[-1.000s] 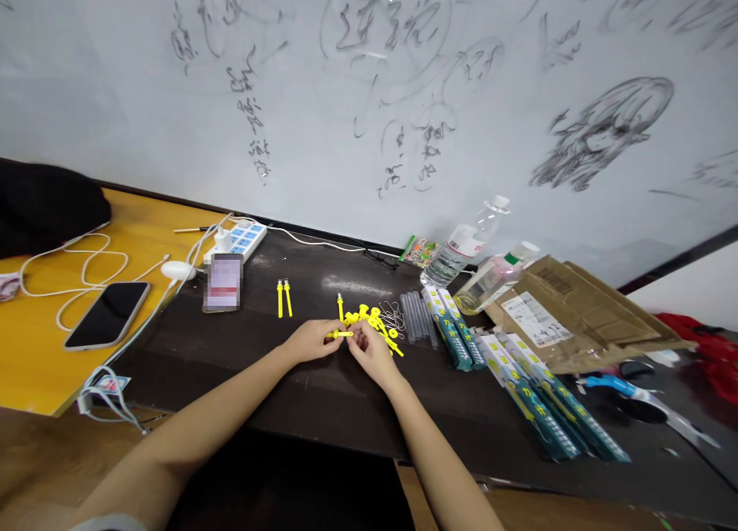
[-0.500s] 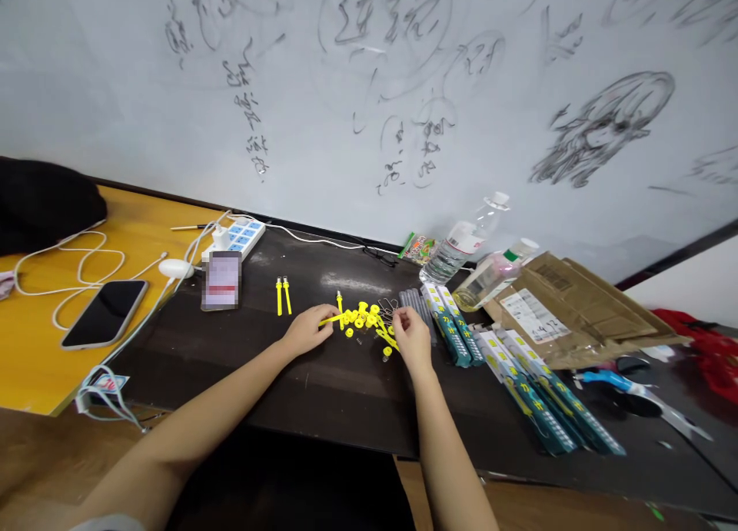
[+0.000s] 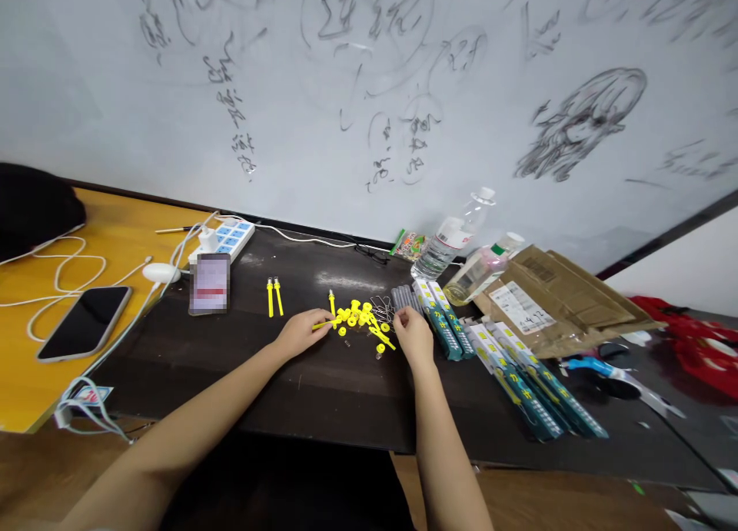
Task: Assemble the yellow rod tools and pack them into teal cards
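My left hand (image 3: 300, 332) pinches a thin yellow stick (image 3: 323, 325) low over the dark table (image 3: 242, 354), just left of a heap of small yellow parts (image 3: 362, 322). My right hand (image 3: 413, 334) rests on the table to the right of that heap, fingers curled at a row of clear tubes (image 3: 402, 298) and some thin wire springs (image 3: 381, 306). I cannot make out what its fingertips hold. Two assembled yellow sticks (image 3: 274, 296) lie side by side farther left.
Green-and-white flat packs (image 3: 507, 370) fan out on the right beside a flattened cardboard box (image 3: 553, 300), two plastic bottles (image 3: 455, 243) and scissors (image 3: 619, 373). On the left lie a power strip (image 3: 227, 239), a card (image 3: 210, 283), white cables and a phone (image 3: 85, 322) on the yellow desk (image 3: 34, 370).
My hands were together on a yellow stick a second ago. The right hand has since moved right to the tubes and springs, while the left keeps the stick.
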Motion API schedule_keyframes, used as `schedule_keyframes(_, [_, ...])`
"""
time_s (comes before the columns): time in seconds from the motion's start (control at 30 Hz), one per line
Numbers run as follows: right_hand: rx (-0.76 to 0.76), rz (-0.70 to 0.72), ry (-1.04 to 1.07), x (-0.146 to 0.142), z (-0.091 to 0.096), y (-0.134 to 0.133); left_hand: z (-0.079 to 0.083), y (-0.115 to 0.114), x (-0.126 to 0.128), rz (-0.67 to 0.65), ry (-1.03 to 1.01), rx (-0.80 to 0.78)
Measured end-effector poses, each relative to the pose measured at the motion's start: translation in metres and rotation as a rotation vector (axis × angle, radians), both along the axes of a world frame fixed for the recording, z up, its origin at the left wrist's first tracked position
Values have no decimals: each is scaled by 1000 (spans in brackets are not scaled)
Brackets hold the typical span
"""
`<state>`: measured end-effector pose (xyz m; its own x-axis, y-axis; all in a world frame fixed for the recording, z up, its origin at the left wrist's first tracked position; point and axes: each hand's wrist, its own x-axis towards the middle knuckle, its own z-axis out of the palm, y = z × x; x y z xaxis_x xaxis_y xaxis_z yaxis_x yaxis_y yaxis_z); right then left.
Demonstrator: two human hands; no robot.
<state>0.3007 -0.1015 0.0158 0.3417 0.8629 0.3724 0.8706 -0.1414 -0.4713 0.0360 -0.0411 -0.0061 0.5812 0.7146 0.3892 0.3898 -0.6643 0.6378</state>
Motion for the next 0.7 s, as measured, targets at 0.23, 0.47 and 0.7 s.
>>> schedule_keyframes(0.23, [60,14,-170,2,-9,4,1,-1,0,-50,21,12])
schedule_keyframes(0.47, [51,70,-235,-3,-15,7,-3,0,1,-61,33,37])
schedule_keyframes(0.7, [42,53,-212,-3,-15,8,3,-3,1,5,-88,-32])
